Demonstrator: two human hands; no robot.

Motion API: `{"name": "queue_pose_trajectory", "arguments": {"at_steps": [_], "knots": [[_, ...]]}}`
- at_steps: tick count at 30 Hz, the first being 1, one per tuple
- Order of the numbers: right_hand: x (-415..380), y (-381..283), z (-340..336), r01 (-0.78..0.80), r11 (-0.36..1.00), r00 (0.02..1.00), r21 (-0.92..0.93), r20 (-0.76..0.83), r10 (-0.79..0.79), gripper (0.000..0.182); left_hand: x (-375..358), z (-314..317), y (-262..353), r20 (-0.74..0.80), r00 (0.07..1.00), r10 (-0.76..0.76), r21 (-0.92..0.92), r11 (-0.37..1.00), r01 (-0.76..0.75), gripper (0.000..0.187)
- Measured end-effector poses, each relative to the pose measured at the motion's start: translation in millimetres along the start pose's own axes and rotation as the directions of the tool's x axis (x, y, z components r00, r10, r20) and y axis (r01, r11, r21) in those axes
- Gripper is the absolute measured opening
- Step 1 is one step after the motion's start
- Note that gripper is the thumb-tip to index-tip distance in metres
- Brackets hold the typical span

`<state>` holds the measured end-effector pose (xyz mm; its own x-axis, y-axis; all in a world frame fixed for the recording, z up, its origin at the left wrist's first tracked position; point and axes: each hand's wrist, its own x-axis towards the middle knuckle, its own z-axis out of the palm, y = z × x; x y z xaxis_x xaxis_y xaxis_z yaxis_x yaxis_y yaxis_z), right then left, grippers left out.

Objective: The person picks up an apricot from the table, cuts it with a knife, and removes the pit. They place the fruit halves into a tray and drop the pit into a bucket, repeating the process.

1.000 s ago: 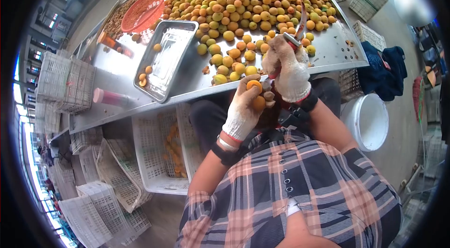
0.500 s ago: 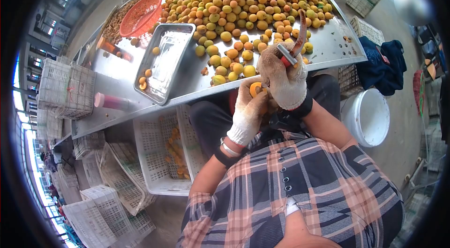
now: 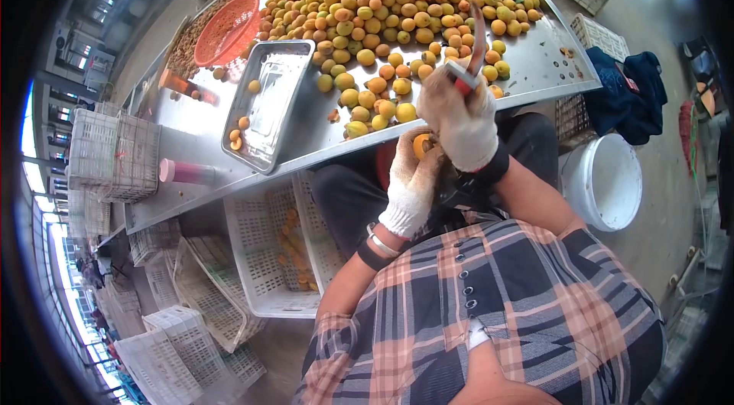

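My left hand (image 3: 410,185), in a stained white glove, is closed around an orange-yellow apricot (image 3: 421,146) just in front of the table edge. Right beside it, my gloved right hand (image 3: 465,123) grips a curved knife (image 3: 479,44) with a red handle; its brownish blade points up and away from me. Whether the right fingers also touch the fruit is hidden. Beyond my hands, a large heap of apricots (image 3: 382,11) covers the metal table (image 3: 541,61). To the left lies a steel tray (image 3: 269,110) with a few apricot pieces (image 3: 236,143) in it.
An orange-red basket (image 3: 227,29) sits at the table's far left, near a pink-lidded jar (image 3: 187,172). Below the edge stands a white crate (image 3: 256,267) holding orange pieces. A white bucket (image 3: 600,185) and dark clothing (image 3: 627,91) are at right. Stacked crates (image 3: 115,152) line the left.
My right hand and the knife have shifted slightly left and up, with the blade more upright. My left hand keeps the apricot in nearly the same place. The whole view has moved a little.
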<state>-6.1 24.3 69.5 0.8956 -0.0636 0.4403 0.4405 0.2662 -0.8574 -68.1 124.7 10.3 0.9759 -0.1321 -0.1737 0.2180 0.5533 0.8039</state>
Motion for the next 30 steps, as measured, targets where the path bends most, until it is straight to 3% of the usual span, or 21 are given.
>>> {"name": "queue_pose_trajectory", "arguments": {"at_steps": [1,2,4,5,6,8,9,12,13,14,16,17,18,20,21,25,27,30], "knots": [[4,0,0,-0.144,0.985,0.982,0.096,-0.108,0.155,0.009,-1,1,3,-0.001,1.000,-0.001,0.003,1.000,0.001,0.043],[8,3,-4,-0.145,0.985,0.982,0.098,-0.110,0.156,0.009,-3,1,5,0.025,1.000,-0.011,0.029,1.000,0.011,0.042],[12,13,-16,-0.376,0.761,0.905,0.528,0.032,0.425,0.016,-6,3,7,0.051,0.998,-0.031,0.057,0.998,0.028,0.041],[13,9,-10,-0.379,0.794,0.881,0.476,-0.078,0.467,0.020,-6,3,8,0.049,0.999,-0.018,0.164,0.986,0.010,0.039],[12,10,-12,-0.375,0.793,0.879,0.479,-0.088,0.469,0.020,-6,4,8,0.052,0.999,-0.008,0.269,0.963,-0.006,0.038],[13,11,-18,-0.421,0.686,0.841,0.593,-0.028,0.541,0.024,-4,0,5,0.082,0.997,-0.009,0.346,0.938,-0.020,0.037],[14,11,-18,-0.475,0.625,0.766,0.619,-0.060,0.641,0.028,-3,-3,4,0.107,0.994,-0.002,0.416,0.908,-0.043,0.037],[7,19,-18,-0.456,0.582,0.761,0.674,-0.043,0.647,0.030,2,-4,5,0.110,0.990,-0.092,0.445,0.895,0.034,0.035],[9,21,-22,-0.433,0.588,0.752,0.683,-0.086,0.654,0.031,1,1,3,0.104,0.994,-0.028,0.389,0.921,-0.015,0.023],[13,23,-28,-0.431,0.588,0.751,0.684,-0.089,0.654,0.031,3,-1,5,0.105,0.994,-0.031,0.390,0.921,-0.012,0.023],[24,29,-45,-0.306,0.677,0.811,0.670,-0.189,0.553,0.034,8,-9,9,0.206,0.964,-0.167,0.523,0.852,0.036,0.015],[28,30,-52,-0.269,0.723,0.830,0.637,-0.228,0.509,0.036,14,-11,7,0.158,0.957,-0.243,0.504,0.853,0.134,0.017],[30,29,-61,-0.258,0.753,0.843,0.605,-0.239,0.481,0.036,19,-17,2,0.157,0.958,-0.238,0.502,0.855,0.130,0.017],[27,21,-71,-0.291,0.794,0.810,0.534,-0.303,0.502,0.037,31,-30,-12,0.166,0.961,-0.221,0.818,0.575,-0.009,0.015],[22,27,-83,-0.281,0.798,0.834,0.532,-0.276,0.478,0.034,34,-32,-16,0.256,0.957,-0.139,0.838,0.525,-0.148,0.014],[2,40,-122,-0.390,0.805,0.791,0.447,-0.285,0.542,0.026,38,-30,-17,0.259,0.952,-0.165,0.772,0.628,-0.101,0.017],[-5,35,-141,-0.483,0.778,0.736,0.403,-0.294,0.609,0.025,38,-28,-3,0.151,0.948,-0.280,0.766,0.639,0.067,0.019],[-26,39,-181,-0.550,0.731,0.675,0.404,-0.300,0.674,0.025,40,-47,20,0.036,0.953,-0.300,0.704,0.684,0.189,0.018]]}}
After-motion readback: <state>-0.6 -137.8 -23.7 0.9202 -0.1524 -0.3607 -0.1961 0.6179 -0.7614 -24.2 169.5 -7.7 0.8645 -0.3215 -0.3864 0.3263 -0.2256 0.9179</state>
